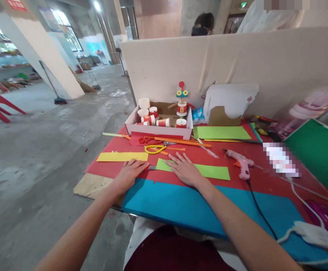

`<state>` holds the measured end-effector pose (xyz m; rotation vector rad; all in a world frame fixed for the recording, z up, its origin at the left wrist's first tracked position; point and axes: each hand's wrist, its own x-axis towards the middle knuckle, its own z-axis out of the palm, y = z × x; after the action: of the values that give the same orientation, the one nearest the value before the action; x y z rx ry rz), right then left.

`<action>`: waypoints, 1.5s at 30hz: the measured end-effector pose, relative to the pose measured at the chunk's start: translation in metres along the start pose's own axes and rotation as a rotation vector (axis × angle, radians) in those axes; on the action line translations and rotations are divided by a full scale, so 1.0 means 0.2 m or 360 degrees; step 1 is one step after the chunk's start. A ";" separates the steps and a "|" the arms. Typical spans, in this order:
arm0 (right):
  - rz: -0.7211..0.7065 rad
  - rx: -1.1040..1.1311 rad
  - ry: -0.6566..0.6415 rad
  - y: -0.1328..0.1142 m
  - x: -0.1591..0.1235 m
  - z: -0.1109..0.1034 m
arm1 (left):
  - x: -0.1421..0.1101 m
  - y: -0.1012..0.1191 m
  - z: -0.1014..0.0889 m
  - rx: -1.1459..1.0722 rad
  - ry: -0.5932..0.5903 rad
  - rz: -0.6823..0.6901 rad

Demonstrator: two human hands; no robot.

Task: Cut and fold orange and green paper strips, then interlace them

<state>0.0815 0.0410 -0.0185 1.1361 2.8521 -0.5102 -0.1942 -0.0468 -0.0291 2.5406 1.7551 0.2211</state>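
Observation:
My right hand [185, 170] lies flat with fingers spread, on a light green paper strip [214, 172]. My left hand [128, 175] is closed around what looks like a utility knife [152, 168], its grey blade pointing right toward the strip's left end. Most of its reddish handle is hidden under my fingers. A yellow paper strip [121, 156] lies just beyond my left hand. Yellow-handled scissors [155, 149] and a red-handled pair [143, 140] rest past the strips, among thin orange paper strips [181, 141]. Blue sheet material [209, 203] covers the table edge nearest me.
An open box [161, 132] at the back holds paper cups and a cup figure [182, 107] with springs. A pink glue gun [241, 162] with a black cord lies to the right. A green board [319, 158] and a white power strip [316, 233] are farther right.

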 end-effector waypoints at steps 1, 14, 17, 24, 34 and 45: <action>0.0003 0.0000 0.0006 0.00 0.00 0.00 | 0.00 0.01 0.00 -0.0002 0.0004 0.0002; 0.0024 0.0003 0.0003 -0.01 0.00 0.00 | -0.01 0.12 -0.02 0.0091 0.0070 -0.0072; 0.0070 0.0000 -0.0001 -0.06 0.04 0.00 | -0.02 0.10 -0.02 0.0091 0.0079 -0.0114; 0.0087 0.0051 0.0008 -0.04 0.07 -0.03 | 0.02 0.04 -0.04 0.0083 0.0077 -0.0150; -0.0005 -0.0027 0.0023 0.17 -0.10 0.00 | 0.04 0.06 -0.03 0.0007 0.0046 -0.0127; 0.0003 -0.0038 0.0058 0.16 -0.09 0.01 | 0.04 0.11 -0.01 -0.0044 0.0091 -0.0107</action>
<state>0.1164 0.0503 -0.0265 1.1560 2.8791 -0.4587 -0.1717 -0.0476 -0.0240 2.4757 1.8405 0.3156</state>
